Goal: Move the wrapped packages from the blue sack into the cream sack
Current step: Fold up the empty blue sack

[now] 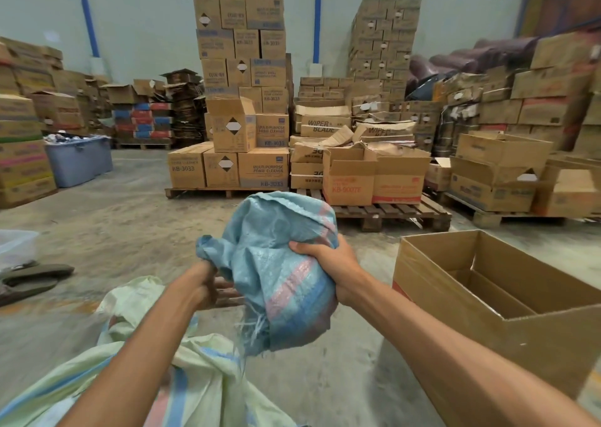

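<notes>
Crumpled blue sack (276,264) is gripped by right hand (331,269) at 3 o'clock and left hand (203,285) at 9; cream sack (136,355) lies at 7 below.

Person's body, head view: two bare forearms and hands only.

Left hand (203,288) and right hand (328,265) are both bare: no gloves, rings, watch or wristband visible. Both forearms are uncovered from wrist to the bottom frame edge; no sleeve hem enters the picture on either side. Left-hand fingers are partly hidden and motion-blurred, so detail there cannot be made out. No other body part is visible.
</notes>
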Demonstrator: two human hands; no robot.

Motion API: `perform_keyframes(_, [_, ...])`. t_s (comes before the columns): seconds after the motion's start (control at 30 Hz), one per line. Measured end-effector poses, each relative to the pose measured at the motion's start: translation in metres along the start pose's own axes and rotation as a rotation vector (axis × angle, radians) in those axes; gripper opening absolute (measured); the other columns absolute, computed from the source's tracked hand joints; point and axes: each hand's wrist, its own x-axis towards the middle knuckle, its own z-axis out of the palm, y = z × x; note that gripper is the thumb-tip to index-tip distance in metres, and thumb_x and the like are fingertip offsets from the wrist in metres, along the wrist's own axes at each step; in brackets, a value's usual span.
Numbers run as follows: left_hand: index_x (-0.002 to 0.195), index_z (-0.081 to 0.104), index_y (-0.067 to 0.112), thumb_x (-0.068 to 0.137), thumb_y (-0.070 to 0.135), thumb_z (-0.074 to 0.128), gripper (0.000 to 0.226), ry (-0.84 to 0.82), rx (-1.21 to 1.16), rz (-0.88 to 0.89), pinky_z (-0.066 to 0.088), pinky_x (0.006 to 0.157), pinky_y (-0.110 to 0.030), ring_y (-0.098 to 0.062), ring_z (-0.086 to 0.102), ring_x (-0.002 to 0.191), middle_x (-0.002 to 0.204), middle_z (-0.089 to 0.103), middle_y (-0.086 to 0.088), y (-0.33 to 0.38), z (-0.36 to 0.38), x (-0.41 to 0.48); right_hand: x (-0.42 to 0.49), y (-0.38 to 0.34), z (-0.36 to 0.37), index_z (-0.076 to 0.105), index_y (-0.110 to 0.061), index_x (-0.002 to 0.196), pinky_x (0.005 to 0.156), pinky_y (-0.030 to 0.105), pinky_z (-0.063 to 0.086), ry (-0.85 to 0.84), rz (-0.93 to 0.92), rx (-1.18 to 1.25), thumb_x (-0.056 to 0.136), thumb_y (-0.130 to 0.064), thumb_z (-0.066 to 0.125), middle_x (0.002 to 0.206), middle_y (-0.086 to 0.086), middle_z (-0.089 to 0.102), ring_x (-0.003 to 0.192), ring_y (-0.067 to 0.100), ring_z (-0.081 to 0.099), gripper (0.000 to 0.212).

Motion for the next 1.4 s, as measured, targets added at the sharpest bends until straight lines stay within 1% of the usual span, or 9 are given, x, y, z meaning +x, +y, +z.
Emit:
perform_keyframes(0.07, [0.124, 0.056, 0.010, 0.098, 0.037, 0.052, 0.038, 0.012, 0.018, -0.020, 0.055, 0.075, -0.043, -0.030, 0.064, 0.082, 0.110, 0.062, -0.017, 0.002, -0.008, 0.009, 0.004, 0.000, -0.009, 0.058, -0.033, 0.104, 0.085, 0.043, 0.059, 0.157, 0.002, -0.084, 0.036, -0.044, 0.097, 0.100, -0.005, 0.072, 0.091, 0.020, 0.071, 0.079])
perform_keyframes(0.27, [0.126, 0.054, 0.016, 0.095, 0.020, 0.046, 0.032, 0.470, -0.025, 0.561, 0.048, 0.070, -0.029, -0.025, 0.059, 0.095, 0.112, 0.061, -0.005, 0.032, 0.015, -0.001, 0.002, -0.005, -0.019, 0.051, -0.029, 0.108, 0.091, 0.041, 0.055, 0.388, 0.036, -0.097, 0.046, -0.045, 0.094, 0.106, -0.001, 0.063, 0.099, 0.025, 0.062, 0.078])
perform_keyframes(0.33, [0.137, 0.050, 0.024, 0.093, 0.056, 0.053, 0.055, 0.184, 0.293, 0.692, 0.048, 0.079, -0.027, -0.019, 0.058, 0.105, 0.124, 0.057, 0.002, 0.029, 0.045, -0.013, 0.001, -0.007, -0.018, 0.060, -0.026, 0.110, 0.088, 0.042, 0.058, 0.264, 0.047, -0.028, 0.037, -0.047, 0.096, 0.104, -0.002, 0.071, 0.094, 0.023, 0.069, 0.083])
perform_keyframes(0.47, [0.120, 0.065, 0.014, 0.084, 0.080, 0.037, 0.080, -0.291, 0.284, 0.381, 0.059, 0.081, -0.038, -0.028, 0.074, 0.092, 0.109, 0.074, -0.014, 0.025, 0.074, -0.032, -0.011, -0.017, -0.016, 0.072, -0.020, 0.113, 0.088, 0.044, 0.060, -0.100, 0.009, 0.025, 0.057, -0.039, 0.095, 0.099, 0.002, 0.078, 0.091, 0.024, 0.076, 0.063])
perform_keyframes(0.7, [0.124, 0.063, 0.008, 0.089, 0.075, 0.039, 0.079, -0.450, -0.137, 0.461, 0.057, 0.089, -0.043, -0.030, 0.070, 0.105, 0.121, 0.068, -0.020, 0.034, 0.093, -0.025, -0.024, -0.037, -0.031, 0.059, -0.027, 0.135, 0.100, 0.044, 0.053, -0.344, -0.129, 0.132, 0.081, -0.060, 0.070, 0.125, 0.005, 0.070, 0.113, 0.023, 0.068, 0.064])
perform_keyframes(0.87, [0.141, 0.049, 0.008, 0.088, 0.077, 0.038, 0.087, -0.592, -0.322, 0.386, 0.040, 0.110, -0.052, -0.034, 0.055, 0.127, 0.141, 0.053, -0.022, 0.027, 0.113, -0.019, -0.026, -0.046, -0.040, 0.033, -0.040, 0.142, 0.092, 0.052, 0.056, -0.322, -0.085, 0.272, 0.066, -0.055, 0.086, 0.133, 0.010, 0.061, 0.108, 0.029, 0.070, 0.094])
perform_keyframes(1.0, [0.112, 0.060, 0.009, 0.099, 0.063, 0.020, 0.069, -0.553, -0.286, 0.409, 0.060, 0.070, -0.031, -0.021, 0.074, 0.088, 0.105, 0.073, -0.013, 0.029, 0.134, -0.020, -0.030, -0.049, -0.058, 0.037, -0.038, 0.139, 0.084, 0.044, 0.060, -0.254, -0.115, 0.282, 0.066, -0.043, 0.088, 0.129, 0.008, 0.061, 0.104, 0.025, 0.072, 0.089])
perform_keyframes(1.17, [0.132, 0.051, 0.006, 0.098, 0.063, 0.024, 0.072, -0.487, -0.219, 0.434, 0.051, 0.091, -0.038, -0.026, 0.061, 0.113, 0.136, 0.056, -0.017, 0.039, 0.180, -0.019, -0.018, -0.067, -0.104, 0.043, -0.032, 0.137, 0.092, 0.053, 0.056, -0.184, -0.171, 0.274, 0.068, -0.032, 0.089, 0.128, 0.011, 0.064, 0.107, 0.029, 0.071, 0.083])
perform_keyframes(1.4, [0.098, 0.057, 0.017, 0.102, 0.050, 0.035, 0.040, -0.413, -0.001, 0.416, 0.054, 0.079, -0.027, -0.015, 0.064, 0.086, 0.102, 0.063, -0.006, 0.018, 0.311, -0.019, 0.000, -0.095, -0.225, 0.047, -0.027, 0.134, 0.087, 0.046, 0.059, 0.159, -0.246, 0.101, 0.071, -0.019, 0.088, 0.122, 0.007, 0.067, 0.103, 0.025, 0.071, 0.076])
